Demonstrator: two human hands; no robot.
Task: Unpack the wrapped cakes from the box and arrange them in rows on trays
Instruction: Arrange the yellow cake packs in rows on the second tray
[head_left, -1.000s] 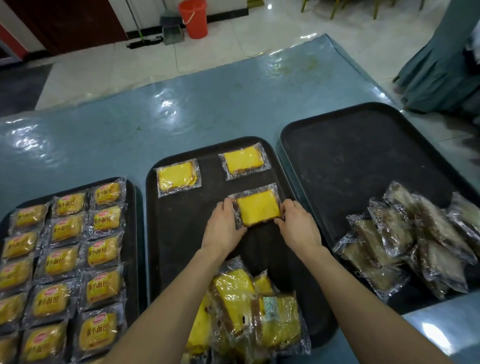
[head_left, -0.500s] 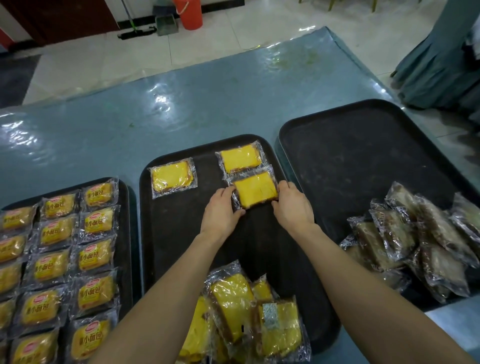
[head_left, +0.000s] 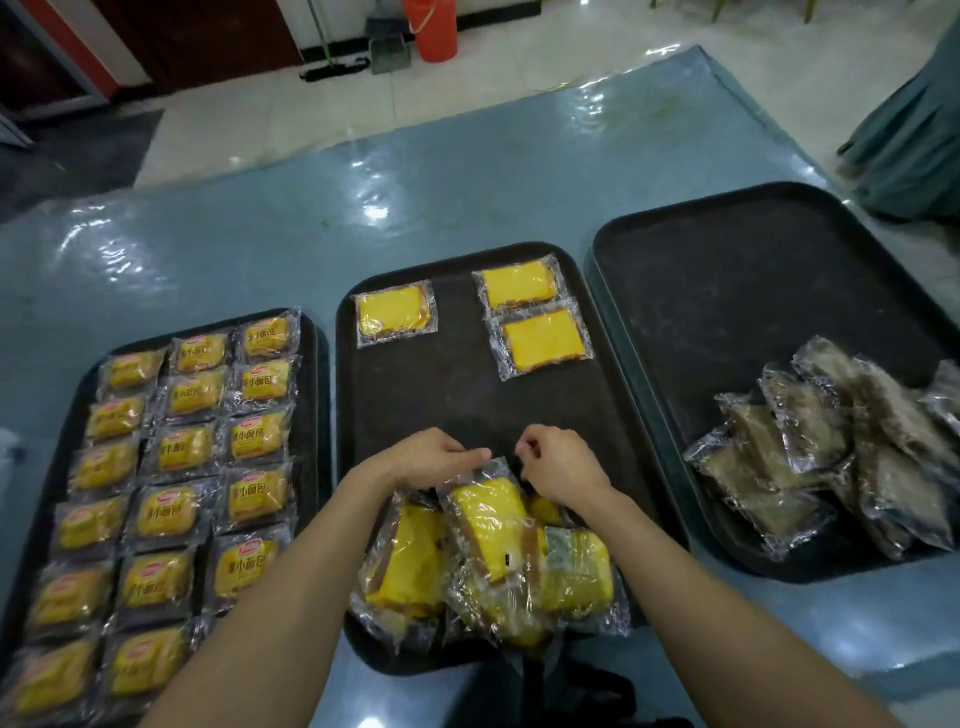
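The top cake (head_left: 491, 519) in the heap (head_left: 574, 571) at the middle tray's (head_left: 467, 395) near end is a yellow slice, clear-wrapped and tilted; your left hand (head_left: 428, 460) pinches its upper edge, your right hand (head_left: 558, 470) is curled beside it, grip indeterminate.

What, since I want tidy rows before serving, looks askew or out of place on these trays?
The brown wrapped cakes lie in a loose, overlapping heap on the right tray, and the yellow wrapped cakes are piled unsorted at the near edge of the middle tray. Rows on the left tray look orderly.
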